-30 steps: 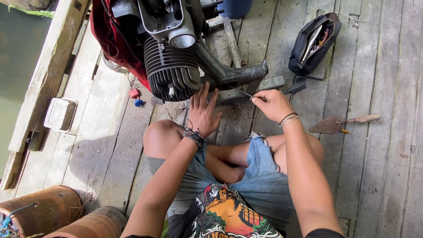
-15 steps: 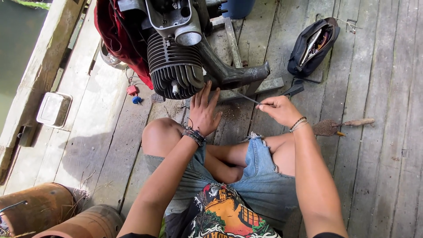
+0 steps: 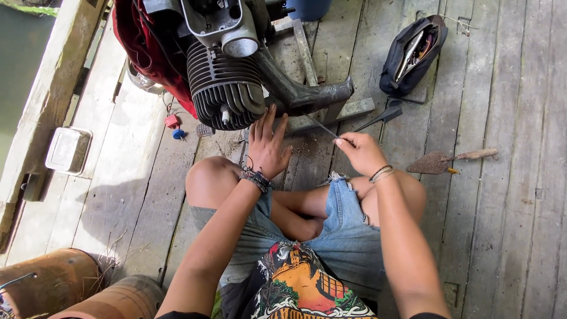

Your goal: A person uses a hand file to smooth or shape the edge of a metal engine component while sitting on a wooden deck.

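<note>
I sit cross-legged on weathered planks in front of a small motorbike engine [image 3: 227, 88] with a finned cylinder. My left hand [image 3: 267, 145] reaches up with fingers spread, its tips at the underside of the fins beside the grey exhaust pipe [image 3: 307, 91]. My right hand [image 3: 360, 152] is closed around a thin metal rod [image 3: 322, 126] whose tip points up-left toward the base of the exhaust pipe. A red fuel tank or cover [image 3: 139, 44] hangs on the engine's left side.
A black tool pouch [image 3: 413, 56] lies open at the upper right. A rusty trowel [image 3: 446, 160] lies right of my knee. A small metal tin [image 3: 69, 150] sits on the wooden beam [image 3: 44, 112] at left. Rusty drums [image 3: 53, 283] stand at the lower left.
The view has shifted slightly, so the engine sits higher. My right hand with the rod has dropped slightly, the rod still aimed at the pipe. My left hand stays under the fins.
</note>
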